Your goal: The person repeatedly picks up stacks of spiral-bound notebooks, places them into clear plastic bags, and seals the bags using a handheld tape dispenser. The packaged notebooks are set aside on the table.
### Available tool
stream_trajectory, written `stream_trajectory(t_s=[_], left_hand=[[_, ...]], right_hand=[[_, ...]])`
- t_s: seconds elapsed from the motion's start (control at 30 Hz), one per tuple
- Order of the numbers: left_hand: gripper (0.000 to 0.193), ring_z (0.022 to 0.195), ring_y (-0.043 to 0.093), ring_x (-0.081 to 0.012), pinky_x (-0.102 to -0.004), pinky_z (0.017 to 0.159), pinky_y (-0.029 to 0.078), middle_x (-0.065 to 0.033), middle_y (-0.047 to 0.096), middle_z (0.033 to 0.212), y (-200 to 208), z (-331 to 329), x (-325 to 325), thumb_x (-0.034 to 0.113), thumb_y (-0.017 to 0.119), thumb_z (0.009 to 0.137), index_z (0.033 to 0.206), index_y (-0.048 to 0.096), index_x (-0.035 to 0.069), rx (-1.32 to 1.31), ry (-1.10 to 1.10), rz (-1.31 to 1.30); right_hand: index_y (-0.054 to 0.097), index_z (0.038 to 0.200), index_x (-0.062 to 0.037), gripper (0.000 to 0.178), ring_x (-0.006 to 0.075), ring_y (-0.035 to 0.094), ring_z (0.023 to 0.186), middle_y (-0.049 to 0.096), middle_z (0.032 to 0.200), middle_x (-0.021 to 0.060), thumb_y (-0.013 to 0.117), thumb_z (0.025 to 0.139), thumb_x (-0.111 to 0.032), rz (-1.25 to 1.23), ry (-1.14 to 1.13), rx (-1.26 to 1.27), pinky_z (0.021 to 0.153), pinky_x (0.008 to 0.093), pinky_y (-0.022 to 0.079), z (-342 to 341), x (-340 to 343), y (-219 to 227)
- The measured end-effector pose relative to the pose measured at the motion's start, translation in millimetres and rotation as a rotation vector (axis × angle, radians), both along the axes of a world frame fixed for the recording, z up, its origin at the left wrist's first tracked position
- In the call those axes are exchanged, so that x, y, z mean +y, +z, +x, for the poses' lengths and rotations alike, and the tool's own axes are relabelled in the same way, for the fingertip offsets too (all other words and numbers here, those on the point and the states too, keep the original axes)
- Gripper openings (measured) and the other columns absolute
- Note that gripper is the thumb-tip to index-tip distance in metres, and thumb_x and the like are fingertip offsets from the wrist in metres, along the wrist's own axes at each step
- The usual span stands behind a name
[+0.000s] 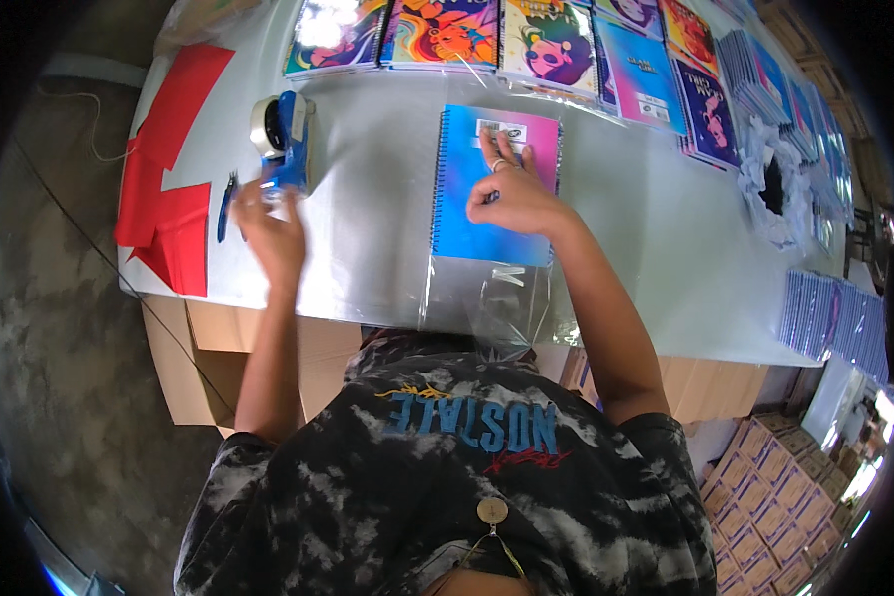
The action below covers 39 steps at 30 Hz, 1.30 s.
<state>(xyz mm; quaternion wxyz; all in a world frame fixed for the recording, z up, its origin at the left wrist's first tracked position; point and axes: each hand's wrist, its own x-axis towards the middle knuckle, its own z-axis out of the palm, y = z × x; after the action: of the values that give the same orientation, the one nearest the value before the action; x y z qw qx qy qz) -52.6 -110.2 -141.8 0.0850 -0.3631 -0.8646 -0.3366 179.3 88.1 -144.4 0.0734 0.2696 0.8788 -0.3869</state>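
Note:
A spiral notebook with a blue-and-pink cover lies in front of me, its coil along the left side. Clear plastic wrap surrounds it and spreads below its lower edge towards me. On the cover rests my right hand, several fingers stretched out over the white label, the thumb side towards the coil. My left hand is at the front end of a blue tape dispenser. Its fingers are smeared by motion, and whether tape is between them cannot be made out.
Red cloth pieces lie at the table's left, beside a dark blue pen-like tool. Rows of colourful notebooks line the far side. Notebook stacks and a crumpled plastic bag occupy the right. Cardboard is under the near edge.

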Motion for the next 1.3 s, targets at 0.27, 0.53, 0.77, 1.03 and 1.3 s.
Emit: stream_trajectory(t_s=[0.27, 0.53, 0.77, 1.03, 1.3], left_hand=[[0.041, 0.071, 0.045, -0.0121, -0.0239, 0.057, 0.038, -0.0032, 0.055, 0.095, 4.8, -112.0, -6.6, 0.04, 0.056, 0.086, 0.109, 0.059, 0.006, -1.234, 0.072, -0.187], [0.025, 0.066, 0.056, -0.0126, -0.0252, 0.055, 0.046, -0.0042, 0.062, 0.081, -21.7, -68.6, -69.2, 0.026, 0.062, 0.085, 0.093, 0.064, 0.001, -1.305, -0.072, 0.4], [0.019, 0.056, 0.056, -0.0095, -0.024, 0.049, 0.046, -0.0069, 0.064, 0.069, 27.5, -61.5, -7.5, 0.016, 0.059, 0.085, 0.087, 0.069, -0.001, -0.571, 0.21, 0.266], [0.048, 0.066, 0.065, -0.0167, -0.0335, 0.062, 0.05, -0.0034, 0.066, 0.064, 24.1, 72.3, 141.2, 0.055, 0.064, 0.073, 0.066, 0.068, 0.007, -0.204, -0.68, -0.983], [0.068, 0.089, 0.062, -0.0324, -0.0381, 0.076, 0.048, -0.0182, 0.065, 0.086, -66.0, -2.7, 98.9, 0.067, 0.053, 0.076, 0.096, 0.067, 0.003, -0.561, -0.571, -0.356]], right_hand=[[0.068, 0.087, -0.0141, 0.032, 0.033, 0.009, 0.14, 0.015, 0.15, 0.017, 0.077, 0.057, -0.01, 0.06, 0.013, 0.021, 0.111, 0.0498, 0.006, -7.9, 2.3, -1.4], [0.036, 0.13, -0.0119, 0.091, 0.0339, 0.026, 0.134, 0.033, 0.144, 0.0131, 0.081, 0.051, -0.009, -0.002, -0.186, 0.039, 0.108, 0.0438, 0.021, -11.4, -2.9, 14.8], [0.022, 0.139, -0.0072, 0.114, 0.0276, 0.038, 0.129, 0.041, 0.14, 0.01, 0.085, 0.044, -0.017, 0.099, -0.143, 0.146, 0.104, 0.0443, 0.027, -5.8, 3.8, 11.9], [0.007, 0.144, -0.0084, 0.127, 0.0277, 0.038, 0.129, 0.041, 0.14, 0.0088, 0.087, 0.045, -0.023, 0.131, -0.135, 0.098, 0.102, 0.0488, 0.025, -3.2, 6.5, 6.7], [0.011, 0.143, -0.001, 0.11, 0.0387, 0.011, 0.137, 0.02, 0.144, 0.0272, 0.073, 0.067, -0.05, 0.281, -0.634, 0.037, 0.109, 0.0518, 0.007, 33.8, 13.0, -46.4]])
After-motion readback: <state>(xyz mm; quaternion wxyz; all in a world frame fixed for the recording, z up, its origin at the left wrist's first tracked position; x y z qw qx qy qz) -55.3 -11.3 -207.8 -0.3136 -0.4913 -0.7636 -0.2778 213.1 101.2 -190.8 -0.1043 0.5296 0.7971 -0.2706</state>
